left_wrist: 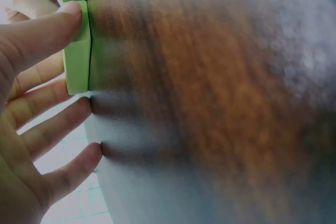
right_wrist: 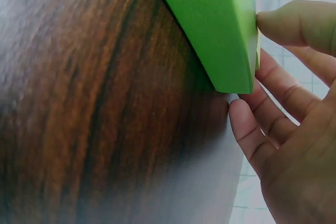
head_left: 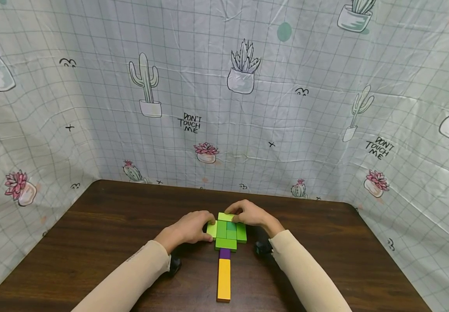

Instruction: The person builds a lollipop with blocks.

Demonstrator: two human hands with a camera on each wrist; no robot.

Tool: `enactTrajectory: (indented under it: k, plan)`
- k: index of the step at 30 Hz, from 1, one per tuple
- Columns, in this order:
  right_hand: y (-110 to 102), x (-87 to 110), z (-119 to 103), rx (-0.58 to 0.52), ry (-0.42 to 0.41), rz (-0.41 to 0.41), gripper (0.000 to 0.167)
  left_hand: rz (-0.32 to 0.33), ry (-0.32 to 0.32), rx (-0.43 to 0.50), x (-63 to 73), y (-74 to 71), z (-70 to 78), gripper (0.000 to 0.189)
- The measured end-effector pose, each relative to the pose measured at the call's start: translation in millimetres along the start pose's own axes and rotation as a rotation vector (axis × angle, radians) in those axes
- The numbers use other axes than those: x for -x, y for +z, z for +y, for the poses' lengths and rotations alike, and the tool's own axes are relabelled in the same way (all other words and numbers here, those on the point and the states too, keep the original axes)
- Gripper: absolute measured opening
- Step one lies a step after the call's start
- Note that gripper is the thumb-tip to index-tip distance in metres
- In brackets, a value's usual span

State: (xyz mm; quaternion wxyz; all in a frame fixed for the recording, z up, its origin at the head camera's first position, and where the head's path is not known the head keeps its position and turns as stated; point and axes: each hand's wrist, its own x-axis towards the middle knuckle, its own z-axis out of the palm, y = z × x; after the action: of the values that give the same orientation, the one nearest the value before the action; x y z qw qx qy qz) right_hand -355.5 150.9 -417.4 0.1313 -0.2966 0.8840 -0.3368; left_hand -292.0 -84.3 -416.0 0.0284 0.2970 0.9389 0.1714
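Observation:
Flat blocks lie together on the dark table as a flower-like shape. My left hand point(head_left: 189, 227) pinches the light green block point(head_left: 211, 229) on the shape's left side, thumb at its near end and fingers at the far end. From the right, my right hand point(head_left: 250, 213) holds the yellow-green block point(head_left: 225, 216) at the top between thumb and fingers. Between the hands sit green blocks point(head_left: 221, 229) and a teal block point(head_left: 231, 226). Another green block point(right_wrist: 220, 35) stands close to the right fingers in the right wrist view.
Below the green group, a green block point(head_left: 226, 244) lies crosswise. A small purple block point(head_left: 225, 253) and a long yellow-orange block point(head_left: 224, 281) run from it towards me. The wooden table point(head_left: 111, 242) meets a cactus-print curtain point(head_left: 224, 130) behind.

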Motion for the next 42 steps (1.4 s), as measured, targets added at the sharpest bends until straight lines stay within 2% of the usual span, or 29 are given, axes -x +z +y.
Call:
enactTrajectory:
  k: [28,42]
  plan:
    - [0.6,-0.5,2.4,-0.004,0.002,0.002,0.037,0.003,0.003,0.002,0.5,-1.1,2.3,0.043]
    - [-7.2,9.4,0.3,0.049,0.02,0.034,0.037,0.012,0.005,0.03,1.3,0.0,2.2,0.049]
